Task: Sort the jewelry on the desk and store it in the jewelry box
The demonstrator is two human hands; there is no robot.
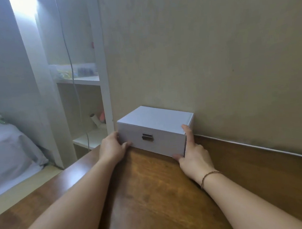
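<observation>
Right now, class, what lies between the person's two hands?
The closed jewelry box, gripped at its sides by the left hand and right hand, in the head view.

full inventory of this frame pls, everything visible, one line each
jewelry box: 1, white, lid closed, on the desk's far end, close to the wall
clasp: 1, silver metal, middle of the box's front face
desk: 1, brown wood, fills the foreground
wall: 1, beige, behind the desk
shelf unit: 1, white, left of the box; small items on its shelves too blurred to name
cable: 1, grey, hangs down in front of the shelves
bed: 1, pale sheet, far left
bracelet: 1, brown, on the right wrist
left hand: 1, grips the box's left side
right hand: 1, grips the box's right front corner
</observation>
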